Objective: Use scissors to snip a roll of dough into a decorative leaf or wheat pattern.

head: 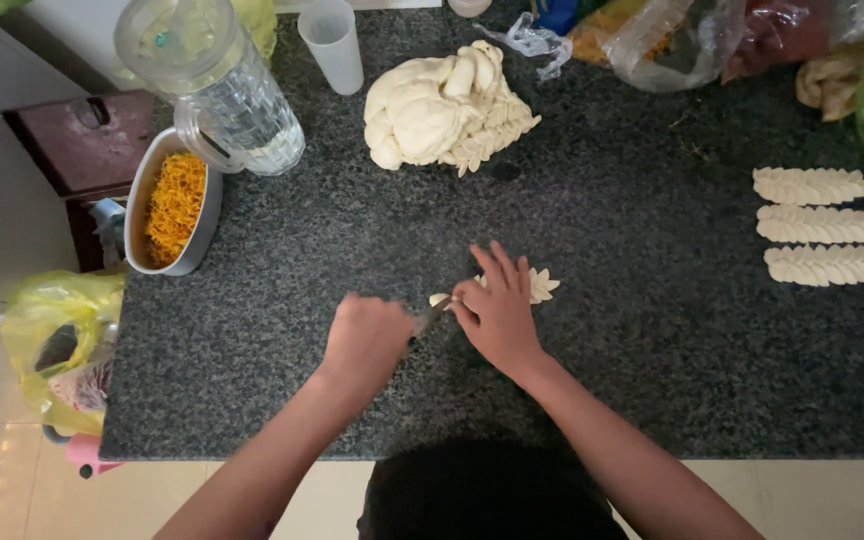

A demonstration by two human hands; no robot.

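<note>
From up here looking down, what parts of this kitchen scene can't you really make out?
- Dough piece being worked: mostly covered by the right hand in the head view.
- Knife: its handle is hidden inside the left hand; only part of the blade shows.
- Plastic bags at the far edge: cut off by the top of the frame, contents unclear.
- Yellow bag beside the counter: what is inside is too crumpled to tell.

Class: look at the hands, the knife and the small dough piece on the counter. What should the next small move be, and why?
Probably another short cut: the left hand has the knife at the small dough piece, which the right hand pins down, and it looks shorter than the three finished pieces.
</note>
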